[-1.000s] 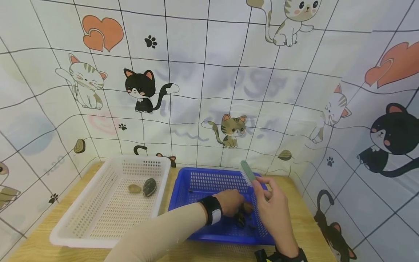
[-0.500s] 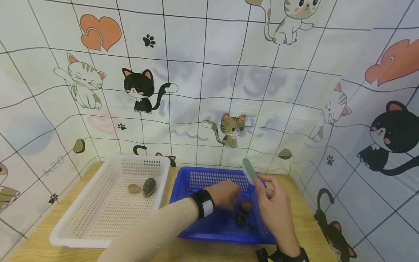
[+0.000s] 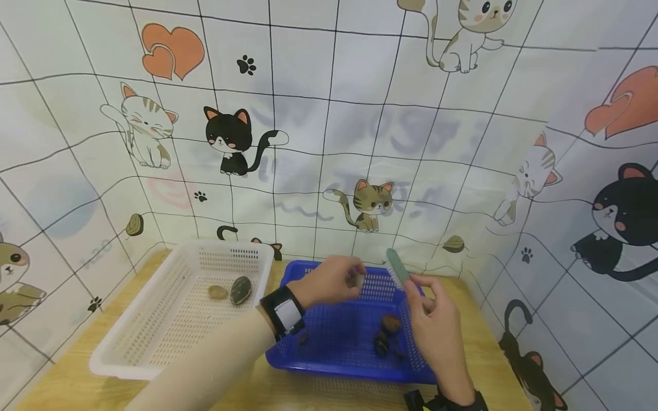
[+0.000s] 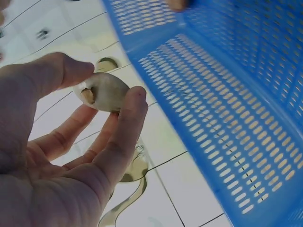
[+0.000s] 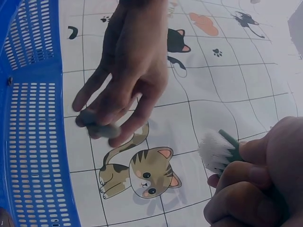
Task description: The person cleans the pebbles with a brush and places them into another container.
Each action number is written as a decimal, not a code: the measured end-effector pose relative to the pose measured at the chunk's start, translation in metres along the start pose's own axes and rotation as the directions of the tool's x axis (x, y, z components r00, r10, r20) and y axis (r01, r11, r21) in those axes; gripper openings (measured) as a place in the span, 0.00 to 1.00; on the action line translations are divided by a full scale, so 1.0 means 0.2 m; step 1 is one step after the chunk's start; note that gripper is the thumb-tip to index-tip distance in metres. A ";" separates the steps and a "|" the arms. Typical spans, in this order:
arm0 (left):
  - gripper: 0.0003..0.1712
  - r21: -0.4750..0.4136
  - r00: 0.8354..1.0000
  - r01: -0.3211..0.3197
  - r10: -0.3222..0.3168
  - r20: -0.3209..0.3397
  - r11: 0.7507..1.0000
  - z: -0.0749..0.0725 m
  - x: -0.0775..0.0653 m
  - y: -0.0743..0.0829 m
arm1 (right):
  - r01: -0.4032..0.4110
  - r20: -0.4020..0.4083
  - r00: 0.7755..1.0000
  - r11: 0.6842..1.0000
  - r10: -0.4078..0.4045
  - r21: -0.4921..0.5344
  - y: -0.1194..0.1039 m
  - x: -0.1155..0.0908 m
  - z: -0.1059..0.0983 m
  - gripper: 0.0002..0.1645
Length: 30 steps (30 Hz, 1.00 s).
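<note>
L hand (image 3: 331,279) pinches a pale stone (image 4: 106,92) btwn thumb & fingertips. Head view gives only a sliver of it, held up in front of the blue basket's (image 3: 354,374) far side; L wrist cam shows it properly: smooth, rounded, greyish-white w/ a brownish patch nr one end. R wrist cam has the same stone blurred, colour hard to tell, but makes clear it's apart from the brush (image 3: 398,268). R hand (image 3: 437,322) grips that brush, thumb & curled fingers round the green handle; fingers show best in R wrist view, along w/ the dense white bristles, while head view shows the brush tilted, bristles twd L hand. Only head view gives basket contents: reddish-brown stone (image 3: 390,324) & dark stone (image 3: 381,343) close together in the blue one, R side, plus smaller bits. White basket (image 3: 110,362) to the L, also head view only, holds a tan stone (image 3: 217,292) beside a larger dark striped stone (image 3: 240,290).
</note>
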<state>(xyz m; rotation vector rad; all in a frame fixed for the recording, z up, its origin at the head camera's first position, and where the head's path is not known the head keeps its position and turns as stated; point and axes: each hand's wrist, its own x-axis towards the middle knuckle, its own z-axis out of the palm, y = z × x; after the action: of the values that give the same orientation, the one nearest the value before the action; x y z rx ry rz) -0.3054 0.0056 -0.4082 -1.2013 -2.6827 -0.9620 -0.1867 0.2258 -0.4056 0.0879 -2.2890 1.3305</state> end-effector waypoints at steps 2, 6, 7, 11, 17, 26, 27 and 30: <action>0.20 -0.074 1.000 0.002 -0.004 -0.030 0.997 -0.03 -0.05 0.01 | 0.005 0.006 1.000 1.000 -0.005 0.014 0.00 0.00 0.00 0.24; 0.20 -0.193 0.997 -0.003 -0.011 -0.072 0.981 -0.08 -0.14 0.03 | 0.023 0.018 1.000 0.999 -0.024 0.038 -0.01 -0.01 0.01 0.21; 0.20 -0.212 0.997 -0.005 -0.012 -0.080 0.977 -0.09 -0.15 0.03 | 0.026 0.020 0.999 0.999 -0.027 0.046 -0.01 -0.01 0.01 0.21; 0.21 -0.284 0.992 -0.045 0.009 -0.125 0.958 -0.13 -0.22 0.05 | 0.036 0.028 0.999 0.998 -0.038 0.056 -0.02 -0.02 0.02 0.19; 0.23 -0.520 0.990 -0.070 -0.004 -0.139 0.851 -0.14 -0.31 0.06 | 0.034 0.057 0.998 0.997 -0.038 0.066 -0.04 -0.04 0.05 0.19; 0.24 -0.830 0.986 -0.124 -0.029 -0.166 0.544 -0.10 -0.40 0.03 | 0.068 0.106 0.991 0.989 -0.083 0.134 -0.17 -0.10 0.10 0.14; 0.24 -0.841 0.985 -0.127 -0.035 -0.170 0.526 -0.09 -0.41 0.03 | 0.075 0.110 0.990 0.987 -0.091 0.143 -0.19 -0.10 0.11 0.13; 0.25 -0.875 0.981 -0.143 -0.050 -0.187 0.463 -0.07 -0.42 0.03 | 0.099 0.118 0.986 0.983 -0.118 0.156 -0.22 -0.12 0.13 0.13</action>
<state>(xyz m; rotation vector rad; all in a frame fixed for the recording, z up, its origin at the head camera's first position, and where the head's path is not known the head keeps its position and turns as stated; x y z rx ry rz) -0.2445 -0.0551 -0.4169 -1.1260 -1.8798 -2.4990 -0.1627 0.1779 -0.3919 0.3527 -2.2483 1.4745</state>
